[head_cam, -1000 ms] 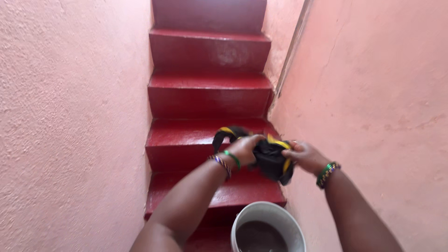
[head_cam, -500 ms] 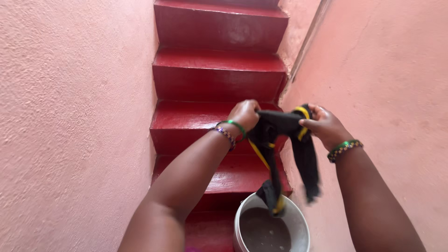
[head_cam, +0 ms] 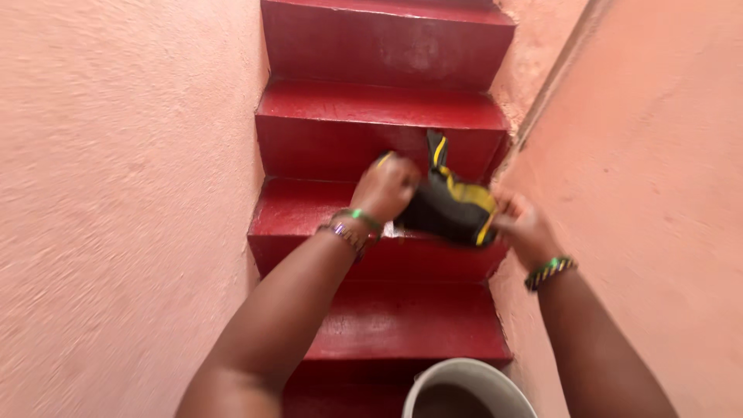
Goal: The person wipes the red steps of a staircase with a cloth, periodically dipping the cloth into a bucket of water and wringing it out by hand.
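Fingers of both hands are closed on a black cloth (head_cam: 449, 209) with yellow trim, though motion blur smears them and single fingertips cannot be made out. Nearest the camera, a grey bucket (head_cam: 433, 379) sits at the bottom edge, cut off so only its upper rim and a dark patch inside show; what fills it cannot be told. Both forearms rise from the lower edge, elbows out of view, and stretch forward over the red steps (head_cam: 387, 124). The left hand (head_cam: 385, 190) grips the cloth's left end, knuckles up, with beaded bracelets (head_cam: 348, 224) on its wrist. The right hand (head_cam: 520, 226) clamps the right end, partly hidden behind the bunched fabric, a green and yellow bracelet (head_cam: 548, 271) at its wrist. The cloth is held bunched in the air between the two hands, above the middle steps, one corner sticking upward. Pink walls (head_cam: 116, 193) close in on both sides, the left blurred. Farther up, the stairs run out of the frame at the top.
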